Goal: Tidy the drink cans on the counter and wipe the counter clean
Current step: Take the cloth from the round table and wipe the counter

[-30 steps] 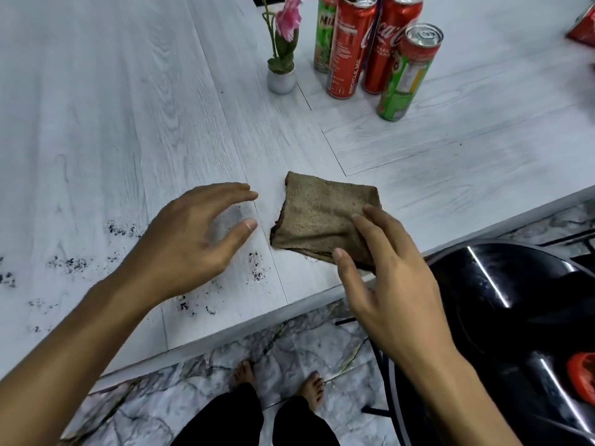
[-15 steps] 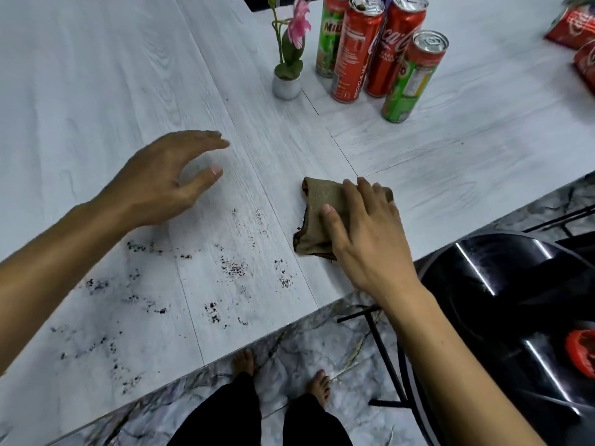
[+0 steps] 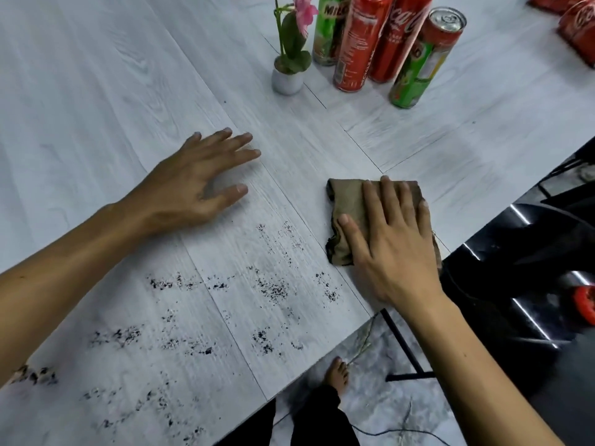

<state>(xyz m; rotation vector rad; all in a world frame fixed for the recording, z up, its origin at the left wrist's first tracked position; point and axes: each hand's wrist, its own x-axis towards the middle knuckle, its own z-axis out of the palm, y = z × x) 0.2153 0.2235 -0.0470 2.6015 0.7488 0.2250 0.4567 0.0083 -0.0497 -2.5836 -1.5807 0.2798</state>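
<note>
A folded brown cloth [image 3: 349,201], dark and frayed along its left edge, lies near the front edge of the white woodgrain worktop [image 3: 96,107], just right of scattered black crumbs [image 3: 270,289]. The right hand [image 3: 389,239] presses flat on it with straight fingers. The left hand [image 3: 193,185] is spread over the worktop, relaxed and holding nothing.

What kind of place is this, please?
Probably a home or café: a white wood-grain counter, drink cans beside a small potted flower, and a marble-patterned floor below.

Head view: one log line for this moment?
right hand flat on brown cloth | left hand open | dark specks on counter unwiped
</note>
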